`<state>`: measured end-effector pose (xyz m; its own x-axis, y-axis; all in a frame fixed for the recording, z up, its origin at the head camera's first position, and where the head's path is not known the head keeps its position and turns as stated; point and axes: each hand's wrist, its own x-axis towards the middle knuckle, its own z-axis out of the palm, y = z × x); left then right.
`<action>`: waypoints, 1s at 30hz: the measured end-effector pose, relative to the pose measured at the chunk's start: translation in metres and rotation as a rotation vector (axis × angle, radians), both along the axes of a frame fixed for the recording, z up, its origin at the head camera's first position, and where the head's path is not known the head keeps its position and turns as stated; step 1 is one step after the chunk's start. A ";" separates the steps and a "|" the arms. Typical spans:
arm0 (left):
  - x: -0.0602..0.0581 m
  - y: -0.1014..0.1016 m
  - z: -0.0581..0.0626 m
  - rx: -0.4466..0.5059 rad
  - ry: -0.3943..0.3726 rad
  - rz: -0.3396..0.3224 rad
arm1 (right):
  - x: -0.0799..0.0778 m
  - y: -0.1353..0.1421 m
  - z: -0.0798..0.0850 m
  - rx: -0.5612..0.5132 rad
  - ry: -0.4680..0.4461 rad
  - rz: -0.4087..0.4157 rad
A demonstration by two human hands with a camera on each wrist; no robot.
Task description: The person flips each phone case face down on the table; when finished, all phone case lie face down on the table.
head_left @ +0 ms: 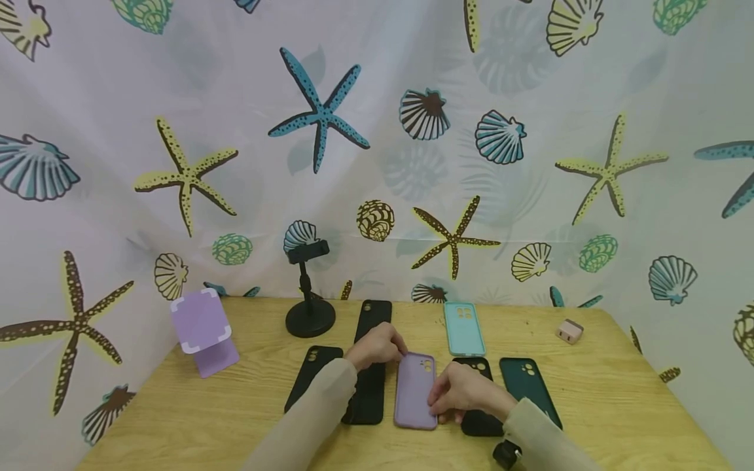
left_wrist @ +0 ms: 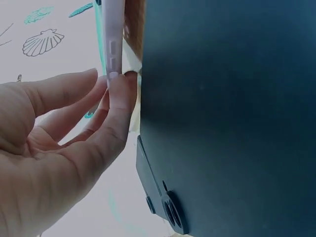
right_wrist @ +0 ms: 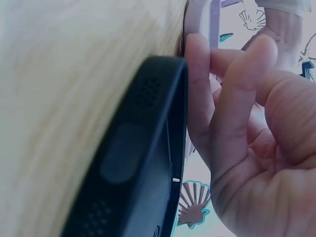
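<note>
The purple phone case [head_left: 415, 396] lies open side up on the table [head_left: 253, 366]. The left hand [head_left: 376, 345] touches its far left edge; the right hand [head_left: 464, 391] touches its near right edge. Whether either hand pinches cannot be told. Contact at opposite edges probably keeps the case square. Black cases [head_left: 370, 392] left of it and a green case [head_left: 533, 386] to its right suggest a deliberate row. No brand or writing is legible.
</note>
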<state>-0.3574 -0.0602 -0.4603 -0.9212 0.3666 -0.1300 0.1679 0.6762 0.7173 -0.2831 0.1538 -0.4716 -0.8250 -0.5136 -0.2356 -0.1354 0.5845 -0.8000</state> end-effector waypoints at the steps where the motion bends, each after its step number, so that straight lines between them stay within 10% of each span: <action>1: 0.000 -0.001 0.000 0.020 -0.010 0.000 | 0.000 0.000 -0.001 -0.005 -0.003 -0.001; 16: 0.001 -0.009 -0.001 0.269 -0.186 0.032 | 0.001 -0.003 -0.007 -0.046 0.038 -0.041; 30: 0.005 -0.009 0.004 0.329 -0.155 0.073 | 0.002 -0.006 -0.011 -0.112 0.058 -0.032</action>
<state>-0.3524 -0.0692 -0.4560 -0.9250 0.3464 -0.1563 0.0002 0.4116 0.9113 -0.2812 0.1478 -0.4825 -0.8518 -0.5074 -0.1301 -0.1659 0.4969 -0.8518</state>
